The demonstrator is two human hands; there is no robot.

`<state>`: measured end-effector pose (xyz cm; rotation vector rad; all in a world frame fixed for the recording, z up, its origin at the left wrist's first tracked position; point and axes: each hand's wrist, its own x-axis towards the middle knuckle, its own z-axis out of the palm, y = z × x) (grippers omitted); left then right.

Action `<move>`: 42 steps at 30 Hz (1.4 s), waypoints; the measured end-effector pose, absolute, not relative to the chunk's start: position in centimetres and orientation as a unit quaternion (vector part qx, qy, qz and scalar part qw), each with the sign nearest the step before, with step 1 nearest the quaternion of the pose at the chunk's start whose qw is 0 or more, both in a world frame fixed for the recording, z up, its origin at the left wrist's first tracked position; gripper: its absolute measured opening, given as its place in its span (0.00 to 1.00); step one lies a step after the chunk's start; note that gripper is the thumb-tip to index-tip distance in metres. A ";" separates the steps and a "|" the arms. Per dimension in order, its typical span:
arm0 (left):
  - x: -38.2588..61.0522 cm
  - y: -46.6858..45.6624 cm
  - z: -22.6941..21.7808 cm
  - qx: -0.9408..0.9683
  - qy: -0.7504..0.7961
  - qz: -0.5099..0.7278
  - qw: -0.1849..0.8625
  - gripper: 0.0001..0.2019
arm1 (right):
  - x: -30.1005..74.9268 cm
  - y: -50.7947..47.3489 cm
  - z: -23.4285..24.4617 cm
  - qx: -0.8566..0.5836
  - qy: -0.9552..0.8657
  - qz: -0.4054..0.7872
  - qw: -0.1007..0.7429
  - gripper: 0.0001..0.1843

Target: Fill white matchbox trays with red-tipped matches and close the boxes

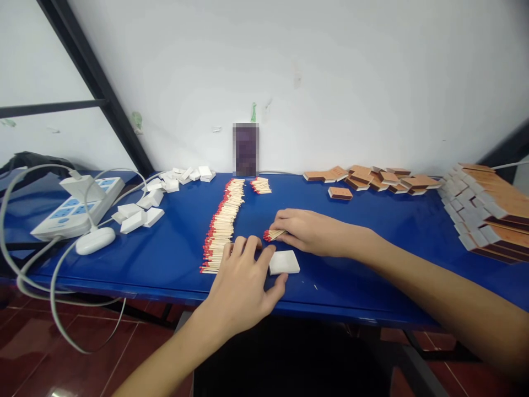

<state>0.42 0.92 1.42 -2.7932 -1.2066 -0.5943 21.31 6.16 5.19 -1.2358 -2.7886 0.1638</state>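
My right hand (308, 230) lies on the blue table (372, 248), its fingers closed round a small bundle of red-tipped matches (273, 235) that pokes out to the left. My left hand (242, 284) rests palm down near the front edge, fingers spread over the near end of a long row of matches (221, 223). Its thumb reaches toward a white matchbox tray (284, 262) lying between the two hands.
A small match pile (261, 185) lies at the back centre. White trays (138, 212) and a power strip (76, 204) with cables sit at left. Brown matchbox sleeves (372, 179) lie at back right, stacked boxes (487, 212) at far right.
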 end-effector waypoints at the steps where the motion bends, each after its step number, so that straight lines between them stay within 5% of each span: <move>1: 0.4 0.9 1.4 -0.902 -0.388 -0.189 0.021 0.17 | 21.4 6.2 5.1 -0.401 -0.914 0.051 0.047 0.16; 42: 0.5 0.8 1.7 -0.889 -0.415 -0.194 0.018 0.13 | 22.2 6.3 5.6 -0.382 -0.910 0.116 0.110 0.14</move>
